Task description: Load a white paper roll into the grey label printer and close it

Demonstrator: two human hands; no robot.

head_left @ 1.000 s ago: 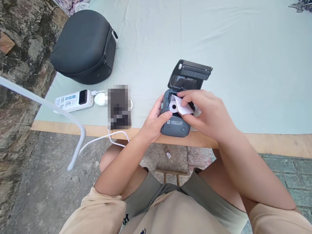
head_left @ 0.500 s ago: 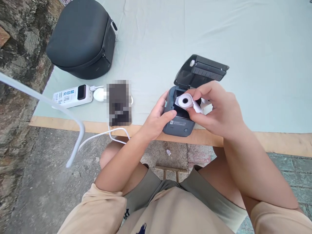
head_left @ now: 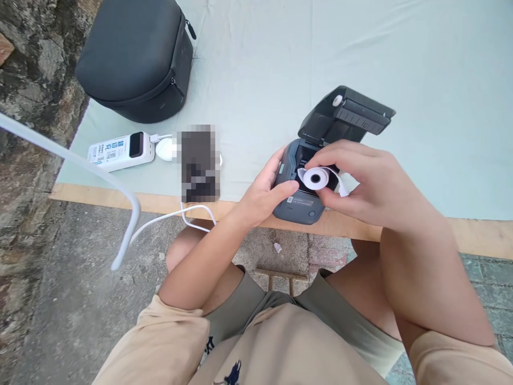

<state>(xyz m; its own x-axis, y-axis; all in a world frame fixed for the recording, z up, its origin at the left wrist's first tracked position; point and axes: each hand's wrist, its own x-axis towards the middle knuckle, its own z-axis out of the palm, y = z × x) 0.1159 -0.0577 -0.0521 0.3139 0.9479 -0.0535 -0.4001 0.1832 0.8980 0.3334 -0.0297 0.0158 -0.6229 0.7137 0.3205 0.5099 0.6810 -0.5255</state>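
Note:
A dark grey portable label printer rests at the front edge of the table with its lid raised. My left hand grips the printer's left side, thumb on top near the compartment. Between the thumb and fingers of my right hand is a small white paper roll with a dark core. The roll is over the open compartment, its round end facing me, and a loose strip of paper curls off to its right. Whether the roll touches the compartment's inside I cannot tell.
Left of the printer lies a pixelated dark device, beside a white power bank with a screen. A black zip case stands at the back left. A white cable crosses the left side and hangs past the wooden table edge.
My right hand and the paper roll have shifted right and slightly down in view. The printer appears slightly further right, and the roll's loose strip now stands out more clearly.

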